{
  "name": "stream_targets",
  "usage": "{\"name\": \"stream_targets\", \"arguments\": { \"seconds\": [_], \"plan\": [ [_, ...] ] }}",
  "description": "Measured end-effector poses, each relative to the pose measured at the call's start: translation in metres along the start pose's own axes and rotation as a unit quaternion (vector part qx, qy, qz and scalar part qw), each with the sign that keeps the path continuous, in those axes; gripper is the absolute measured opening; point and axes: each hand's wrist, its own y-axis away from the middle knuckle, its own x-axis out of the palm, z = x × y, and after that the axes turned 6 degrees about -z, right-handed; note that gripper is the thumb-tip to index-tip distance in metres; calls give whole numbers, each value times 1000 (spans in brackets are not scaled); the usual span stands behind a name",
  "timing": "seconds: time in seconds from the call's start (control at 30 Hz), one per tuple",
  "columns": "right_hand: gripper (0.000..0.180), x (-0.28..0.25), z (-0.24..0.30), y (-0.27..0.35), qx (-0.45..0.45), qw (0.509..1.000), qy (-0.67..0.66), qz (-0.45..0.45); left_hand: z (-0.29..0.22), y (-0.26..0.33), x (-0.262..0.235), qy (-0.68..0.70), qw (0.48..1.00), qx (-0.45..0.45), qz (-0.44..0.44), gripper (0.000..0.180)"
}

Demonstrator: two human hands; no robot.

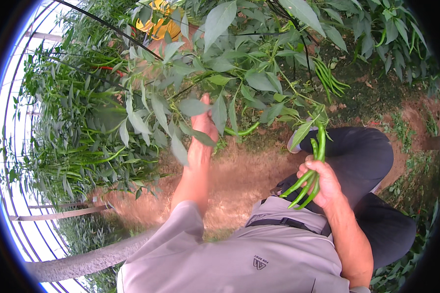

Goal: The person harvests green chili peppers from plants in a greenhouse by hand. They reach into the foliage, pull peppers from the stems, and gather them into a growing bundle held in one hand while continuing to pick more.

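Note:
My left hand [206, 126] reaches in among the leaves of a pepper plant [259, 80]. One fingertip points up between the leaves, but foliage covers most of the other fingers, so their grip does not show. Just right of that hand hangs a long green chili pepper [243, 131], its upper end behind a leaf. In front of my bent leg, my right hand [325, 181] is closed around several green chili peppers [303, 187]. Their ends stick out below the fist and above it, close to a leafy shoot [308, 124].
Another bunch of green peppers [329, 80] is at the upper right. Dense pepper plants [83, 132] fill the left side, with a red pepper [113, 70] among them. Dark lines [117, 29] cross the foliage. A yellow object [160, 20] stands at the back. Bare soil [239, 180] lies below.

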Motion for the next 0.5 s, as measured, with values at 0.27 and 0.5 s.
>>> {"name": "stream_targets", "arguments": {
  "seconds": [0.27,0.5],
  "plan": [
    [16,-1,-3,0,6,1000,3,-6,-34,-66,-114,-19,981,81,-177,13],
    [15,-4,-7,1,1,1000,-1,16,-51,-203,-132,-34,964,63,257,35]
  ]
}}
